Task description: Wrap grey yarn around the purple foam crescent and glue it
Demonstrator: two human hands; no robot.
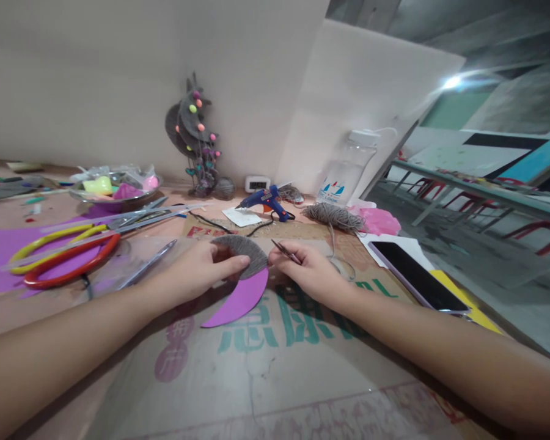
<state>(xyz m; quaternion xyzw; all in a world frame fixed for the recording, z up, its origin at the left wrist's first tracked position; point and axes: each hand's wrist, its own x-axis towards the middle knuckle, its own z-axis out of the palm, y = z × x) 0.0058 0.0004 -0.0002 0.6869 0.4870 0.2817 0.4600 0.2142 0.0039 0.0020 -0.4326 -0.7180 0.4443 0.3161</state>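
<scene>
My left hand [211, 267] pinches a crescent whose upper part is wrapped in grey yarn [250, 252] and whose lower tip is bare purple foam [245, 299]. At the crescent's right edge, my right hand [302, 267] is closed with small dark tweezers or scissors [285, 250] between its fingers; which of the two I cannot tell. A grey strand runs from the right hand's side toward a yarn bundle [334, 217] behind it. Both hands are above a printed cardboard sheet [201, 379].
Scissors with red [73, 263] and yellow handles and a pen [149, 263] lie left. Behind are a blue glue gun [266, 201], a bowl [114, 192], a bottle [348, 168] and a hanging crescent ornament [192, 128]. A phone [417, 275] lies right.
</scene>
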